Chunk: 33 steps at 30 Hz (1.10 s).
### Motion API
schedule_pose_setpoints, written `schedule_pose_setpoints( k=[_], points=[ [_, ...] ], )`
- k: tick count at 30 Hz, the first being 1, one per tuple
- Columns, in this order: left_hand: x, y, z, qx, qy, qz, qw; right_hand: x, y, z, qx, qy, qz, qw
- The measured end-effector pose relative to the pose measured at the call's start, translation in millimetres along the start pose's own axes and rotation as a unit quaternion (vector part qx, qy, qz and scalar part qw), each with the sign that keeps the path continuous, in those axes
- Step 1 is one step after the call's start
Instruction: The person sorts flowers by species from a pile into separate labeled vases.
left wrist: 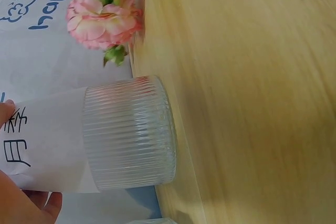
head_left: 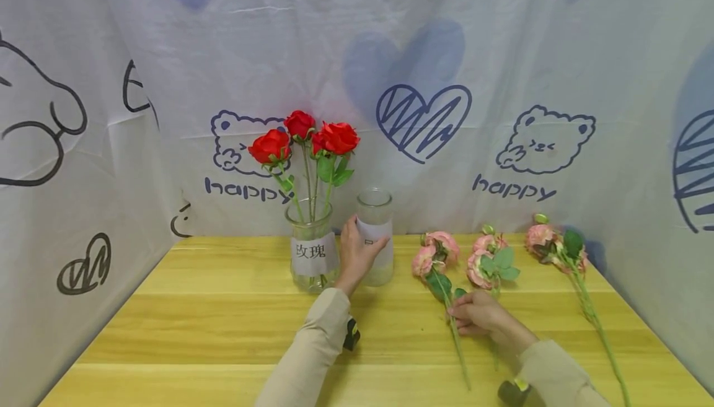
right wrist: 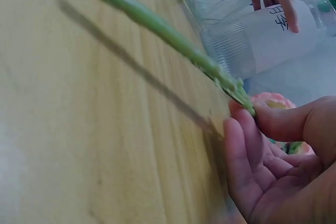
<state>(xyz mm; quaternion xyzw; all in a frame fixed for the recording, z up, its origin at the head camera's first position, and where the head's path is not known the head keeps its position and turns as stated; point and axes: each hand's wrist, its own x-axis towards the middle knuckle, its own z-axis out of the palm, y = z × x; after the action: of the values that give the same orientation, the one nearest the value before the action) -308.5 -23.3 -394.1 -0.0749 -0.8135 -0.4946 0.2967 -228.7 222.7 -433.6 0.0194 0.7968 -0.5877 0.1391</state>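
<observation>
My left hand [head_left: 357, 255] grips the clear glass vase [head_left: 382, 264], fingers and thumb around its white paper label. In the left wrist view the ribbed lower part of the vase [left wrist: 128, 135] is in sight, its base right at the wooden tabletop. Between thumb and fingers, my right hand [head_left: 482, 315] pinches the stem of a pink flower [head_left: 437, 252], whose bloom points to the back. The cut end of that green stem [right wrist: 168, 32] rises over the tabletop in the right wrist view. Just beyond this hand lies a second pink flower [head_left: 484, 264], its stem partly covered.
Left of the gripped vase stands a wider labelled glass vase [head_left: 301, 274] with several red roses [head_left: 337, 139]. Another pink flower [head_left: 541, 238] lies at the right, its long stem reaching the front. A printed white cloth [head_left: 334, 54] hangs behind the wooden table [head_left: 223, 320].
</observation>
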Motion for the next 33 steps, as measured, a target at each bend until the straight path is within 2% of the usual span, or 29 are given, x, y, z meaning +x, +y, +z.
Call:
schedule_pose_setpoints(
  k=[9, 17, 28, 33],
  points=[
    [0.2, -1.1, 0.6, -0.004, -0.005, -0.011, 0.9999, 0.0, -10.0, -1.9, 0.025, 0.059, -0.048, 0.9968],
    [1.3, -1.5, 1.8, -0.001, -0.012, -0.022, 0.9997, 0.1, -15.4, -6.5, 0.059, 0.125, -0.051, 0.9891],
    [0.6, -2.6, 1.3, -0.004, -0.01, -0.013, 0.9999, -0.6, -27.6, -14.4, 0.057, 0.138, -0.073, 0.986],
    [0.0, -4.1, 2.6, -0.001, -0.004, -0.005, 1.0, 2.5, -33.6, -16.1, 0.081, 0.148, -0.081, 0.9824]
  ],
)
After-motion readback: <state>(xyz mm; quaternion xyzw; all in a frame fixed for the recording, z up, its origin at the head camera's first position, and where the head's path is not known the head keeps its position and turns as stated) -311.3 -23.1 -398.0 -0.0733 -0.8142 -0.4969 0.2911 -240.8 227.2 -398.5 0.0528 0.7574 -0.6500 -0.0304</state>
